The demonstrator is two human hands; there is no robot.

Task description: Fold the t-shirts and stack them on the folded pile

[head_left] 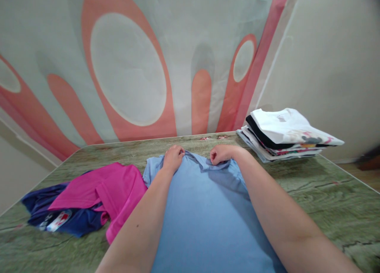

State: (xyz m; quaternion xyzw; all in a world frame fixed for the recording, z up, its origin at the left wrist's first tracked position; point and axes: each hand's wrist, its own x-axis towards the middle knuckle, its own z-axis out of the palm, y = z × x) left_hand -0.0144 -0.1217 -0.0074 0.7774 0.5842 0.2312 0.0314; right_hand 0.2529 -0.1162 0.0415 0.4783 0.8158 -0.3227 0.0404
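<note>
A light blue T-shirt (208,213) lies spread over the middle of the table, its collar end at the far side and its body running toward me. My left hand (174,157) is closed on the cloth left of the neckline, fingers curled. On the other side of the neckline, my right hand (221,154) is curled in a pinch on the shirt's right shoulder. Between the two hands the collar edge sags slightly. The shirt's lower end runs out of view at the bottom.
At left, a pink garment (118,186) lies loosely over a dark blue one (80,221) with a printed patch. A stack of folded shirts, a white one (285,126) on top, stands at the back right of the wood-patterned table (335,201). Behind hangs a patterned backdrop (181,47).
</note>
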